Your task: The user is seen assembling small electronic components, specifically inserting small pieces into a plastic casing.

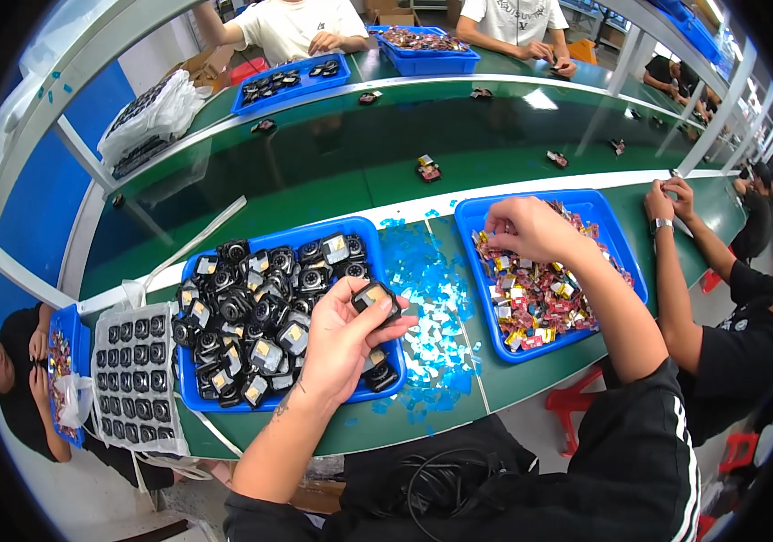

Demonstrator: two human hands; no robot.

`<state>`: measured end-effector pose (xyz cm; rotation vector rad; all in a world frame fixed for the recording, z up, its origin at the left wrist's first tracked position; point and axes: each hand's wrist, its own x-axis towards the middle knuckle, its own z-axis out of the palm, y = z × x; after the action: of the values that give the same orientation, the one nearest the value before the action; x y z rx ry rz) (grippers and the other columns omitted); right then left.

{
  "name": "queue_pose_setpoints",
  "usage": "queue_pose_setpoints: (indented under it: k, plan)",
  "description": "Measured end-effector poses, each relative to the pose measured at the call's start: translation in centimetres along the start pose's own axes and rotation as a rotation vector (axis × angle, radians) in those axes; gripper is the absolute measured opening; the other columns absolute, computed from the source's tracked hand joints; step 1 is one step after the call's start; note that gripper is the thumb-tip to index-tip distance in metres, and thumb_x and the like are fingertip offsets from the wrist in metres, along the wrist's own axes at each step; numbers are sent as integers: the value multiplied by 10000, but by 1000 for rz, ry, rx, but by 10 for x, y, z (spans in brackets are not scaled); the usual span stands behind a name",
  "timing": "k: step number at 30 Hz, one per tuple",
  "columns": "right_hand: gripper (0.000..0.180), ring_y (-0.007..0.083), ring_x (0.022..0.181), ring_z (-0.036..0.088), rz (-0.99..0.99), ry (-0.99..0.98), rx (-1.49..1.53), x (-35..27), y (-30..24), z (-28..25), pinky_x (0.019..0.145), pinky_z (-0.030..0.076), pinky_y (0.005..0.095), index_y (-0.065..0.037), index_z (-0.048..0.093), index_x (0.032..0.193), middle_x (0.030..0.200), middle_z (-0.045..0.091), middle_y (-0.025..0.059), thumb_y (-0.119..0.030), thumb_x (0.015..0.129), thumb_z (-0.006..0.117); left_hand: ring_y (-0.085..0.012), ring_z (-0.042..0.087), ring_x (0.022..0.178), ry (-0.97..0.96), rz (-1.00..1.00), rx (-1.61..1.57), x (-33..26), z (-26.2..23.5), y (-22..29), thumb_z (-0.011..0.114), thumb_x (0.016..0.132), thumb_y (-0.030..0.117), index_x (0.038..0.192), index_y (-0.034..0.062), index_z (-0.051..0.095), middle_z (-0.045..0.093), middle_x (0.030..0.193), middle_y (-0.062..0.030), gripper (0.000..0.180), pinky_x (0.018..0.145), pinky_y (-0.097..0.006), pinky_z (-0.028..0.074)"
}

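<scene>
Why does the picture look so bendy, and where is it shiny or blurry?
Head view: the fisheye lens bows straight edges inside a dark rim; head view: white glare on the green belt, glints on the blue film pieces; head view: the left hand and its black camera housing look fairly sharp, but distant people at right are dim and indistinct.

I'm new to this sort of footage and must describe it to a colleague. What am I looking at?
There is no machine here: these are a person's bare hands. The single picture comes from a wide camera on that person's head, looking down, so straight edges bend near the rim.

The left hand holds a black unit. More like it fill the left tray. The right hand is over the right tray, full of small parts; whether it grips one is hidden. Between the trays, blue film pieces lie on the green table.
</scene>
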<state>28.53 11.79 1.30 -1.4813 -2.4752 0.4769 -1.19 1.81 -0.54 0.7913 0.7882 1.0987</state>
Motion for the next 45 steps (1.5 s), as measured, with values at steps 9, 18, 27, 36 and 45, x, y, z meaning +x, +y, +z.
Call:
queue_pose_setpoints:
  k: [9,18,27,36,45]
  plan:
    - [146,240,821,684,99,-134,114,-23,-24,6,718,526,337,12,663,878,822,689,118,-95,790,711,-267,689,893,-4,-10,9,-1,6,-2,557,956,107,1252,8,422,640,1055,-183,340,771,-329,580]
    - [111,236,772,651,181,326,233,-49,-12,11,717,504,354,12,637,921,818,664,133,-70,850,614,-159,645,837,-35,82,179,-2,5,-2,553,945,71,1346,75,400,598,1044,-113,430,704,-272,545]
    - [173,310,790,611,-93,97,-95,-37,-25,17,718,492,406,-27,670,796,765,616,124,-113,686,772,-137,629,858,-40,103,259,-2,6,-7,561,937,69,1362,88,424,589,1070,-92,447,699,-259,522]
    - [122,339,785,636,37,434,172,-48,-38,18,710,491,418,5,535,831,793,626,160,-43,795,642,-111,611,839,-18,183,293,-4,5,-9,582,932,75,1308,83,536,565,1056,-62,380,709,-242,517]
    - [142,307,718,594,-162,149,53,-72,-121,-3,630,476,372,-18,544,851,785,581,120,-16,793,673,-153,558,849,-132,398,839,-9,5,12,763,788,152,1117,109,711,583,1048,-89,336,758,-283,490]
